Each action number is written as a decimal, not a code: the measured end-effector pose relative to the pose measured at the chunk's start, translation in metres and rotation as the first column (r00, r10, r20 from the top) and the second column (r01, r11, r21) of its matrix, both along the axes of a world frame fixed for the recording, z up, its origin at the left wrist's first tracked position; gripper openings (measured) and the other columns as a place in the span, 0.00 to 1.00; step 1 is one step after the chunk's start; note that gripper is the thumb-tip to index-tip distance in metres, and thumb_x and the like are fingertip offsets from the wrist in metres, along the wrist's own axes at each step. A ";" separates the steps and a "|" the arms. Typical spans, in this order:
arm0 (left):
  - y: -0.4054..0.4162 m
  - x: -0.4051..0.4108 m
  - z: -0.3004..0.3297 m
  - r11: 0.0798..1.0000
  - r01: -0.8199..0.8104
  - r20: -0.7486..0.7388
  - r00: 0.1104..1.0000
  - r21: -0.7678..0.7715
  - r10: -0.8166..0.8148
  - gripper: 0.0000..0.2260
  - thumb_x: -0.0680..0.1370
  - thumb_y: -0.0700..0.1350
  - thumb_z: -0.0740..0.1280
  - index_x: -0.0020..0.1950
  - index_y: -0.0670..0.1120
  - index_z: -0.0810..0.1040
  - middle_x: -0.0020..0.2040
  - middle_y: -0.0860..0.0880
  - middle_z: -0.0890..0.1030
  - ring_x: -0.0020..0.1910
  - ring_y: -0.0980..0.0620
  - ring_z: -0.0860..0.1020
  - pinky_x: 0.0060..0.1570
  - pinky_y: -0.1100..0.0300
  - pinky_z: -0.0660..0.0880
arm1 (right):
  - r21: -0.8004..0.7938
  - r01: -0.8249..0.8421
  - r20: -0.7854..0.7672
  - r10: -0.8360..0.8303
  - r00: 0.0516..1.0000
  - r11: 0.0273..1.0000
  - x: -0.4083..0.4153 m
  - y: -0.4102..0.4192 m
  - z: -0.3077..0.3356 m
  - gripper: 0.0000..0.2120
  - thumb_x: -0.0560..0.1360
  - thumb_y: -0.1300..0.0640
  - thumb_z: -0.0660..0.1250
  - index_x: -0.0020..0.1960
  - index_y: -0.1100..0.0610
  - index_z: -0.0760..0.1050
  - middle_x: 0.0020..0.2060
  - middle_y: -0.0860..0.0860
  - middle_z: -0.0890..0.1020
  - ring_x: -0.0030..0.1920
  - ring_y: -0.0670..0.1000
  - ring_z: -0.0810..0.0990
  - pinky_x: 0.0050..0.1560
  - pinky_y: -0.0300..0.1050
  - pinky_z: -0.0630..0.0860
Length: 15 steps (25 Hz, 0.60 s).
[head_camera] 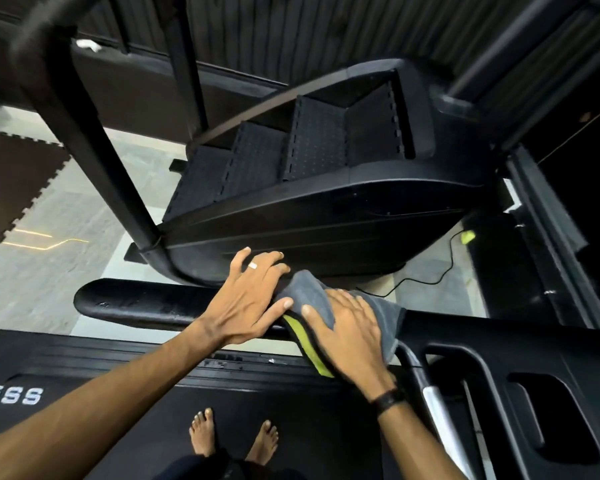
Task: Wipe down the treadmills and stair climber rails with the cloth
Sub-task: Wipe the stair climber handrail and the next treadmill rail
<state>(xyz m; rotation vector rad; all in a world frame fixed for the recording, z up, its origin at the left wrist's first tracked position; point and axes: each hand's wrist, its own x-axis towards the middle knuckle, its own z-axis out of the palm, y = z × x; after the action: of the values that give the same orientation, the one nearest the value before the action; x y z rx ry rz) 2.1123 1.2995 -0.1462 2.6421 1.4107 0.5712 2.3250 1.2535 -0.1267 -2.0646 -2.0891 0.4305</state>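
I stand barefoot on a treadmill belt (118,403) and face its black padded side rail (146,303), which runs left to right across the view. A grey cloth (309,296) with a yellow-green edge is draped over the rail. My right hand (347,334) presses flat on the cloth. My left hand (250,299) rests on the rail just left of it, fingers spread, thumb touching the cloth's edge. Beyond the rail stands the black stair climber (326,174) with its steps and its upright rail (94,147).
The treadmill console frame (534,393) with a silver handle (437,400) sits at the right. A black cable (426,278) runs over the grey floor to a yellow-green plug. Brown puzzle mats (11,181) lie at the left. A dark wall closes the back.
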 end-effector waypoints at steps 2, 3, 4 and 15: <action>-0.001 0.003 0.000 1.000 0.020 -0.016 1.000 -0.013 -0.021 0.25 0.83 0.60 0.47 0.66 0.43 0.71 0.66 0.42 0.74 0.68 0.45 0.72 0.74 0.43 0.51 | 0.030 0.101 0.064 -0.102 0.993 0.994 0.024 0.002 0.003 0.30 0.77 0.31 0.47 0.57 0.49 0.79 0.56 0.49 0.83 0.60 0.52 0.79 0.65 0.49 0.69; 0.000 0.003 0.000 1.000 0.029 -0.029 0.999 -0.011 -0.029 0.25 0.84 0.60 0.46 0.65 0.43 0.71 0.66 0.42 0.74 0.67 0.45 0.72 0.74 0.42 0.53 | -0.025 0.151 0.100 -0.148 0.984 0.988 0.033 0.012 0.004 0.31 0.76 0.29 0.46 0.51 0.49 0.80 0.51 0.51 0.85 0.56 0.54 0.81 0.58 0.50 0.71; 0.001 0.002 0.000 1.000 0.031 -0.050 0.998 -0.005 -0.031 0.25 0.84 0.59 0.47 0.64 0.43 0.72 0.65 0.42 0.75 0.66 0.45 0.73 0.73 0.42 0.54 | -0.115 0.216 0.132 -0.201 0.971 0.969 0.039 0.028 0.003 0.33 0.73 0.28 0.46 0.47 0.50 0.79 0.49 0.53 0.85 0.54 0.57 0.82 0.53 0.50 0.71; 0.006 0.003 0.005 0.997 0.069 -0.124 0.990 0.020 -0.066 0.17 0.81 0.53 0.54 0.55 0.43 0.75 0.59 0.41 0.77 0.56 0.43 0.75 0.60 0.44 0.68 | -0.440 0.177 0.093 -0.151 0.984 0.880 -0.026 0.081 -0.004 0.30 0.73 0.31 0.56 0.56 0.52 0.80 0.55 0.57 0.83 0.56 0.60 0.81 0.52 0.51 0.74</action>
<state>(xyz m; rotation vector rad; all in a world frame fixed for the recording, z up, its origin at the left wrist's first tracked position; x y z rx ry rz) 2.1157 1.3052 -0.1415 2.7759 1.3466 0.4282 2.2990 1.3349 -0.1307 -2.5047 -1.9584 0.9105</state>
